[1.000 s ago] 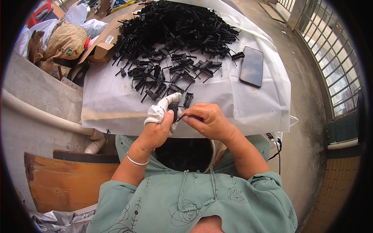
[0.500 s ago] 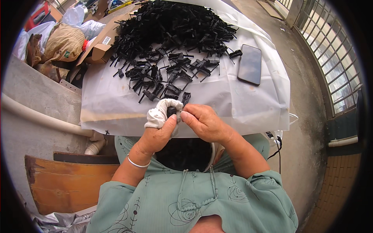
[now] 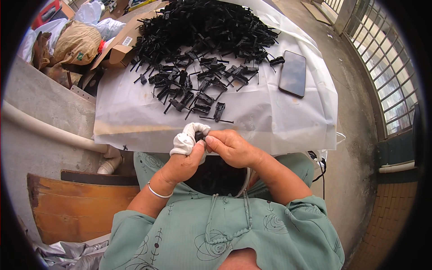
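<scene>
A small black plastic part (image 3: 199,135) sits between the fingers of my left hand (image 3: 183,163), just past the near edge of the table. A white cloth glove (image 3: 183,143) covers those fingers, while the thumb is bare and presses on the part. My bare right hand (image 3: 235,149) meets it from the right, thumb and forefinger pinched at the part's side. The fingertips hide most of its shape. Beyond my hands, several loose black plastic clips (image 3: 219,111) with thin rods lie at the front of a large heap (image 3: 202,33) of similar pieces.
White plastic sheeting (image 3: 256,128) covers the table. A phone (image 3: 292,74) lies at its right side. Between my knees is a dark container (image 3: 216,176). Cardboard (image 3: 121,54) and bags (image 3: 77,42) stand at the far left; a barred window (image 3: 389,67) is at right.
Both hands have come slightly closer to my body with the black part still between them. The nearest loose clip on the sheet shows more fully. The whole view has shifted a little.
</scene>
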A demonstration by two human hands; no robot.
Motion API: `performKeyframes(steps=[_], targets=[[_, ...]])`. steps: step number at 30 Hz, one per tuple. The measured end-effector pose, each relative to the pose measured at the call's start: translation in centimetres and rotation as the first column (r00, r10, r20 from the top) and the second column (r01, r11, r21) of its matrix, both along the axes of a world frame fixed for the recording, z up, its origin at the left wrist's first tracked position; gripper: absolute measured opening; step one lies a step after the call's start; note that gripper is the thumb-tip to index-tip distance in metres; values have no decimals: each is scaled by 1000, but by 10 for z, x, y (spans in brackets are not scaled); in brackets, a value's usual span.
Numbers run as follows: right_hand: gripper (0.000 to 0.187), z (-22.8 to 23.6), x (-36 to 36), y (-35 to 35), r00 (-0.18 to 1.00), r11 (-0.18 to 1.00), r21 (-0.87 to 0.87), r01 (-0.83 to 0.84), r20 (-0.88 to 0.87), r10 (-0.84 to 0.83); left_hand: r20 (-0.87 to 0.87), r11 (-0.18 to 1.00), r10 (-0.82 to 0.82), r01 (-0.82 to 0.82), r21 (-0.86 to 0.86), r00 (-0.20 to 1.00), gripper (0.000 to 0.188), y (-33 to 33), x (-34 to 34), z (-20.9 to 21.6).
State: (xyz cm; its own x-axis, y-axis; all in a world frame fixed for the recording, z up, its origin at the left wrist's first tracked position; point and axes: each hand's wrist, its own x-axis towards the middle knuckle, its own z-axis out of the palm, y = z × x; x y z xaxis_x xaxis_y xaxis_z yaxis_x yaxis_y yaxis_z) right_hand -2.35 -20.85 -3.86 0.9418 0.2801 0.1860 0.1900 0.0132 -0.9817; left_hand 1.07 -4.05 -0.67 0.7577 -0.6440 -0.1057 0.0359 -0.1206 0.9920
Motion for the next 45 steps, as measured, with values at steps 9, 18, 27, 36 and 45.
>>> performKeyframes(steps=[9,18,27,36,45], targets=[[23,-1,-2,9,981,976,-141,165,129,-147,582,994,-33,-36,107,813,25,-6,2,-5],[14,12,-6,-27,819,607,-555,568,455,-350,722,914,-277,-57,401,634,29,-1,15,8],[10,10,-5,-22,722,606,-551,573,690,-56,597,909,-37,-221,353,801,28,-34,25,-5],[20,7,3,-14,864,863,-85,498,128,-486,25,996,-81,82,-19,996,28,-24,16,8],[26,9,1,-16,945,930,-180,321,127,-302,506,984,68,-142,109,860,26,-28,10,-6]])
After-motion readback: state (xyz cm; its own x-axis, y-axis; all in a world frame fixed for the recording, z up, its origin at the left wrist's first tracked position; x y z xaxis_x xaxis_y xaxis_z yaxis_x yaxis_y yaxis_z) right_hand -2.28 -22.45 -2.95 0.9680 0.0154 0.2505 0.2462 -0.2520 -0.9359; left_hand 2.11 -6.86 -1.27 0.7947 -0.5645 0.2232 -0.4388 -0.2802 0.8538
